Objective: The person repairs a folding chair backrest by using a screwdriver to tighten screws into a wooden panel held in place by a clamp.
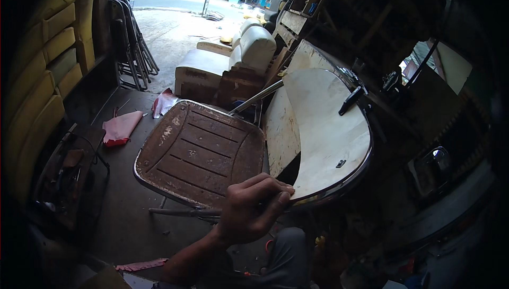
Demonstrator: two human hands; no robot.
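Observation:
My left hand (255,207) reaches up from the lower edge, its fingers closed at the lower tip of a curved white board (331,130), pinching it by the edge. The board lies within the metal-rimmed back of a folding chair, with black clamp-like fittings (350,101) on its upper rim and a small dark piece lower down. The chair's rusty brown slotted seat (199,146) is just left of and above my hand. A second, stained pale board (278,146) shows behind the curved one. My right hand is not in view.
Yellow cushions (47,77) line the left wall, above a tool-laden low stand (66,172). Pink scraps (122,127) lie on the floor. Folded chairs (127,45) lean near the doorway. White armchairs (249,50) stand behind the work, before a street. Dark clutter fills the right.

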